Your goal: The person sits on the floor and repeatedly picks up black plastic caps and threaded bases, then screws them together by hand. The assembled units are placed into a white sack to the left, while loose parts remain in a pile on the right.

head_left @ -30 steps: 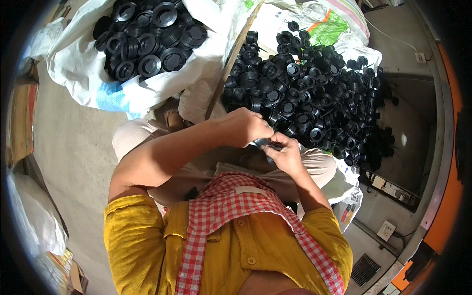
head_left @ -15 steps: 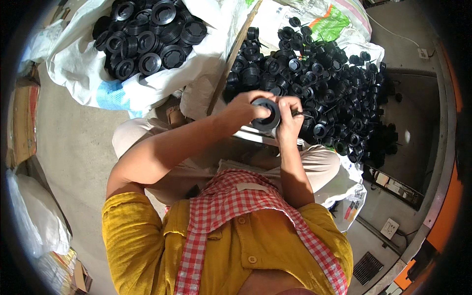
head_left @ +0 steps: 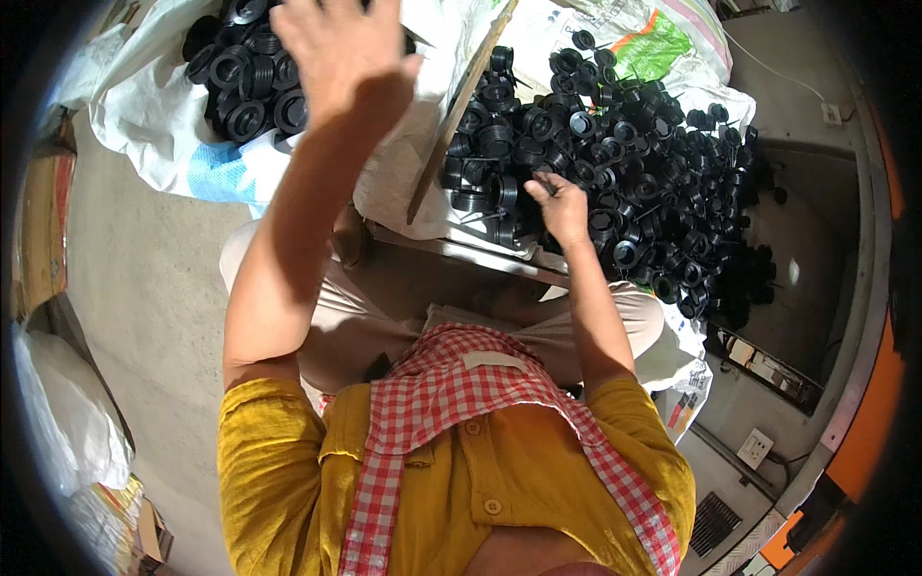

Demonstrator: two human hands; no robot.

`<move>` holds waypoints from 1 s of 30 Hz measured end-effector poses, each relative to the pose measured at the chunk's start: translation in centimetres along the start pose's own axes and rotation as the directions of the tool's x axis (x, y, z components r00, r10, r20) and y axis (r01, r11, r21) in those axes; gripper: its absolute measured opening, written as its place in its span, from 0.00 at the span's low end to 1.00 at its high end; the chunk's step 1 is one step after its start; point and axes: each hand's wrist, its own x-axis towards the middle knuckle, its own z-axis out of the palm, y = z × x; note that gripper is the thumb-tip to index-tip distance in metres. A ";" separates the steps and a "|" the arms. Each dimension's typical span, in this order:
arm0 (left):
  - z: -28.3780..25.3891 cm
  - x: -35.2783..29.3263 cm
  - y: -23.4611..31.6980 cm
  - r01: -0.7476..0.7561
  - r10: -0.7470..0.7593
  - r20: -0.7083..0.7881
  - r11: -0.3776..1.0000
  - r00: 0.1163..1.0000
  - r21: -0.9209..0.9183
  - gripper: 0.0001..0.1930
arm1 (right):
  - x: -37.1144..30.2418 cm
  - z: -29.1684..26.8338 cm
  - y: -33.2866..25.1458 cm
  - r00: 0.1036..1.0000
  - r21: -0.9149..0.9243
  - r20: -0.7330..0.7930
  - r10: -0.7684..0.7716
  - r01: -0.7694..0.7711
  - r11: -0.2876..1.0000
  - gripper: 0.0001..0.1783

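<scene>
Floor (head_left: 144,250): grey and bare-looking concrete, partly sunlit, running down the left side of the view.
Person (head_left: 480,451): seated with bent knees apart, in a yellow shirt, light trousers and a red-and-white checked apron (head_left: 447,389).
Heap of small black caps (head_left: 634,182): spread over white sheeting at upper centre and right, many with thin tails, some gathered in shadow at its right end.
White sack (head_left: 134,130): mouth wide open at upper left, a blue patch on its side, filled with larger black caps (head_left: 230,72).
Orange panel (head_left: 869,437): along the right rim, bent by the lens.
Cardboard box (head_left: 43,230): at the left edge, above a clear plastic bag (head_left: 77,418).
Wooden strip (head_left: 459,115): slanting between the sack and the heap.
Wall socket (head_left: 755,448): white, at lower right, near a dark grille (head_left: 715,525).
Left hand (head_left: 341,58): arm stretched far forward, hand over the sack's mouth, blurred, covering part of the caps there; fingers spread and grip released.
Right hand (head_left: 562,206): arm bent less far out, hand at the heap's near edge, thumb and fingers pointing up and left; cannot tell whether they grasp a cap, since dark pieces lie right behind.
</scene>
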 end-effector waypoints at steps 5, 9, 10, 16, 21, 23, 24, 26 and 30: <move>5.5 -3.5 1.8 -0.412 0.399 -0.102 0.874 0.911 -0.256 0.32 | 0.5 2.3 -2.8 0.941 -0.474 0.239 0.238 -0.101 0.875 0.42; 6.6 -5.1 1.6 0.052 0.372 0.546 0.791 0.751 -0.610 0.27 | -0.7 1.0 1.8 0.987 0.015 -0.003 0.159 -0.159 0.987 0.26; 6.9 -5.7 1.6 0.141 0.337 0.612 0.788 0.715 -0.599 0.30 | -1.0 -0.3 1.7 0.953 0.301 0.053 0.300 -0.301 0.905 0.20; 9.6 -9.7 3.2 0.537 0.464 0.709 0.462 0.532 -0.706 0.40 | -4.3 -4.7 -3.8 0.853 0.889 0.452 0.261 -0.409 -0.203 0.27; 8.1 -7.8 4.0 0.833 0.510 0.810 0.284 0.288 -0.475 0.25 | -6.0 -4.3 -4.3 0.944 0.905 -0.090 0.317 -0.056 0.423 0.21; 8.4 -7.8 3.5 0.792 0.477 0.815 0.331 0.329 -0.513 0.20 | -6.7 -4.9 -3.0 0.837 0.175 -0.541 -0.083 0.208 0.962 0.33; 8.2 -8.1 3.3 0.773 0.499 0.813 0.373 0.300 -0.514 0.20 | -7.1 -5.7 -4.2 0.875 0.049 -0.406 -0.263 0.308 0.950 0.40; 8.4 -8.6 3.0 0.751 0.601 0.762 0.383 0.239 -0.538 0.19 | -6.7 -6.7 -5.9 0.859 -0.028 -0.123 -0.496 0.497 0.867 0.25; 8.7 -10.9 2.6 0.776 0.717 0.692 0.389 0.083 -0.497 0.21 | -7.5 -8.2 -8.3 0.757 -0.080 0.185 -0.626 0.647 0.758 0.09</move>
